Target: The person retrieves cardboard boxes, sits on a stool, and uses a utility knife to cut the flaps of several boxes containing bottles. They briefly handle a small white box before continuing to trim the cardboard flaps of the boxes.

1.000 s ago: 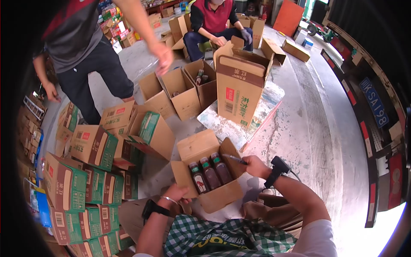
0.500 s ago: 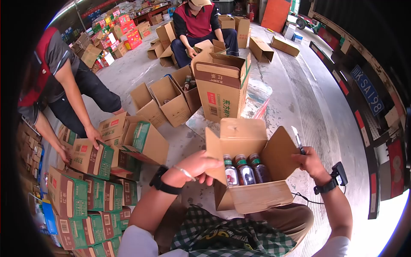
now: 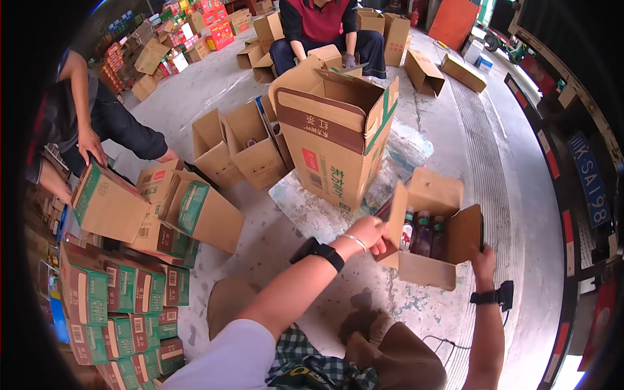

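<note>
- The left hand (image 3: pixel 370 233) was clenched on the left flap of a small carton (image 3: pixel 426 268), with a black watch (image 3: pixel 320 251) on that wrist.
- The right hand (image 3: pixel 484 261) gripped the carton's right flap from behind; most of its fingers were hidden by the cardboard.
- The small carton was held between both hands, clear of the floor (image 3: pixel 474 162) and tilted, its top flaps open.
- Three bottles (image 3: pixel 422 233) stood side by side inside it, caps up.
- Just beyond, a big carton (image 3: pixel 335 146) with brown and green print stood upright on a pale sheet, its lid flaps open.
- To its left sat a cluster of open cartons (image 3: pixel 240 146), touching one another.
- At the near left, stacked cartons (image 3: pixel 117 305) with green sides were piled against each other.
- Above them a co-worker (image 3: pixel 97 117) bent over, both hands on a green-sided carton (image 3: pixel 107 205).
- Farthest off, a seated person (image 3: pixel 322 23) in a red vest sat among more cartons.
</note>
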### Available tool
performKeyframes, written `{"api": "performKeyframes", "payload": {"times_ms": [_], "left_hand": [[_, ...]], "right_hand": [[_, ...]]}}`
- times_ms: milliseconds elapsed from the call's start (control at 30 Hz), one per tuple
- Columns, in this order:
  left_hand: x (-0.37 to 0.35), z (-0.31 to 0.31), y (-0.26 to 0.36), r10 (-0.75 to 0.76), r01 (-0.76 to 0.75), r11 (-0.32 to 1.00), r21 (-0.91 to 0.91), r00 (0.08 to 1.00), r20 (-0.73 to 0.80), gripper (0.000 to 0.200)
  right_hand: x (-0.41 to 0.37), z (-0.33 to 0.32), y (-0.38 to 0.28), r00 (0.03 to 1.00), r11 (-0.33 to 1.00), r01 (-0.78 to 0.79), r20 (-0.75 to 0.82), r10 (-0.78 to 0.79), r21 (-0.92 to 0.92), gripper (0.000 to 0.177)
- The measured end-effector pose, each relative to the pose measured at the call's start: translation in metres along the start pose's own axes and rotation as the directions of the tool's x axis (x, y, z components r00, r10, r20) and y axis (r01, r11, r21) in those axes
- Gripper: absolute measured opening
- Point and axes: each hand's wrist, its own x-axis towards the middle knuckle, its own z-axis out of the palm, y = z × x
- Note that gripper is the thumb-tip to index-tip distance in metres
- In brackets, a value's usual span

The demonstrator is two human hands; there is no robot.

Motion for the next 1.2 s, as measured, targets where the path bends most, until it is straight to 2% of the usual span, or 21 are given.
{"api": "performKeyframes", "payload": {"times_ms": [67,133,167,200,233,300,367,400,467,567,633,733,767,800,833,867,900,933,1000,1033,1200], "left_hand": [[-0.024,-0.035,0.031,0.24,-0.225,0.968,0.109,0.959,-0.153,0.033],[-0.062,-0.084,0.055,0.423,-0.381,0.905,0.188,0.768,-0.481,0.021],[-0.073,-0.117,0.059,0.611,-0.54,0.78,0.316,0.546,-0.574,0.014],[-0.084,-0.138,0.075,0.714,-0.601,0.625,0.498,0.182,-0.676,0.008],[-0.098,-0.161,0.094,0.79,-0.398,0.547,0.736,-0.046,-0.612,0.02],[-0.105,-0.197,0.13,0.937,0.04,0.171,0.985,-0.317,-0.15,0.034],[-0.077,-0.225,0.141,0.961,0.097,0.182,0.979,-0.227,-0.156,0.04],[-0.063,-0.235,0.138,0.959,0.095,0.182,0.979,-0.236,-0.155,0.04],[-0.045,-0.245,0.136,0.651,-0.281,0.742,0.609,0.519,-0.554,0.044],[-0.077,-0.222,0.125,0.686,-0.231,0.683,0.693,0.529,-0.5,0.053],[-0.098,-0.21,0.099,0.761,-0.314,0.62,0.719,0.463,-0.454,0.047],[-0.093,-0.219,0.075,0.793,-0.424,0.604,0.675,0.408,-0.453,0.036],[-0.091,-0.22,0.065,0.819,-0.523,0.573,0.631,0.342,-0.46,0.032],[-0.101,-0.212,0.065,0.81,-0.521,0.586,0.62,0.357,-0.466,0.032],[-0.111,-0.205,0.067,0.494,-0.418,0.863,0.283,0.587,-0.641,0.036],[-0.127,-0.197,0.074,0.1,-0.219,0.971,-0.1,0.746,-0.659,0.042],[-0.141,-0.192,0.079,-0.046,-0.135,0.933,-0.334,0.874,-0.483,0.048],[-0.14,-0.202,0.07,-0.058,-0.121,0.934,-0.337,0.878,-0.474,0.048],[-0.135,-0.231,0.053,0.191,-0.236,0.813,-0.532,0.972,-0.138,0.045],[-0.141,-0.225,0.055,0.135,-0.269,0.835,-0.481,0.946,-0.294,0.039],[-0.24,-0.182,0.039,0.353,-0.459,0.736,-0.498,0.888,-0.295,0.042]], "right_hand": [[0.002,-0.002,-0.045,0.991,0.973,0.125,-0.031,-0.133,-0.193,0.025],[0.003,-0.011,-0.087,0.963,0.898,-0.009,0.239,0.127,-0.44,0.026],[-0.002,-0.017,-0.11,0.96,0.895,-0.02,0.241,0.142,-0.446,0.028],[-0.001,-0.019,-0.12,0.962,0.896,-0.027,0.231,0.144,-0.444,0.028],[-0.001,-0.021,-0.128,0.987,0.947,0.013,0.154,0.039,-0.321,0.028],[-0.004,-0.025,-0.159,0.997,0.978,0.065,0.053,-0.056,-0.199,0.027],[-0.007,-0.028,-0.216,0.959,0.945,-0.158,0.272,0.078,0.285,0.028],[-0.006,-0.024,-0.247,0.967,0.938,-0.114,0.252,0.029,0.329,0.03],[0.0,-0.01,-0.312,0.979,0.921,-0.013,0.19,-0.067,0.388,0.039],[0.032,0.033,-0.386,0.968,0.95,0.187,0.12,-0.222,0.25,0.069],[0.039,0.066,-0.413,0.932,0.967,0.244,0.26,-0.254,0.071,0.075],[0.042,0.09,-0.421,0.926,0.978,0.192,0.346,-0.152,-0.083,0.051],[0.049,0.09,-0.412,0.854,0.878,0.437,0.396,-0.337,-0.195,0.041],[0.049,0.09,-0.406,0.87,0.934,0.342,0.411,-0.274,-0.103,0.032],[0.05,0.09,-0.4,0.882,0.972,0.237,0.424,-0.208,-0.014,0.023],[0.044,0.093,-0.399,0.925,0.981,0.003,0.372,-0.076,0.193,0.021],[0.034,0.093,-0.399,0.911,0.964,0.001,0.397,-0.111,0.266,0.02],[0.021,0.092,-0.398,0.898,0.942,-0.004,0.415,-0.144,0.336,0.02],[-0.025,0.093,-0.414,0.937,0.932,0.052,0.304,-0.169,0.359,0.019],[-0.047,0.091,-0.421,0.941,0.94,0.096,0.277,-0.192,0.327,0.018],[-0.091,0.046,-0.426,0.925,0.772,-0.119,0.352,-0.142,0.625,0.017]]}}
